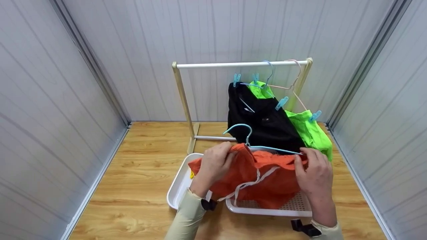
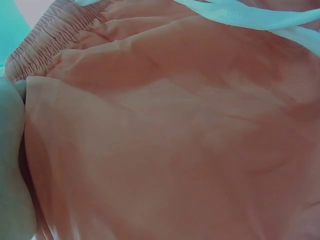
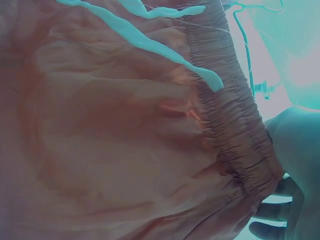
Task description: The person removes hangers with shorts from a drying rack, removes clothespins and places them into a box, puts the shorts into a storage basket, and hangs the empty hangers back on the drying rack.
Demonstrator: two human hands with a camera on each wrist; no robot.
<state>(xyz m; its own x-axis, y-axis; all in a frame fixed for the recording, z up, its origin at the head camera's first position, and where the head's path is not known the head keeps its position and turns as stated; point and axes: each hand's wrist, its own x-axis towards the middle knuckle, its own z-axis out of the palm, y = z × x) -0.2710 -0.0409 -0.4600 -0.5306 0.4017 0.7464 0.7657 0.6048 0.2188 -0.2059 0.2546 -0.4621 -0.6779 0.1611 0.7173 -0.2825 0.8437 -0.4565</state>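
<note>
Orange shorts (image 1: 283, 181) with a gathered elastic waistband (image 3: 225, 100) and a white drawstring (image 1: 247, 184) are held up in front of the rack. My left hand (image 1: 215, 163) grips the waistband near its left end. At the other end my right hand (image 1: 315, 171) pinches the waistband between thumb and fingers, by the tip of the hanger. A light blue hanger (image 1: 273, 149) lies along the waistband, its hook rising above the cloth. The hanger's left arm is hidden behind the orange fabric. In the left wrist view, the cloth (image 2: 175, 150) fills most of the picture.
A rack with a white rail (image 1: 220, 65) stands behind. Black clothing (image 1: 263, 123) and bright green clothing (image 1: 313, 133) hang there on hangers with blue clips (image 1: 282, 103). Below the shorts are a white tray (image 1: 173, 191) and a white perforated basket (image 1: 267, 211) on the wooden floor.
</note>
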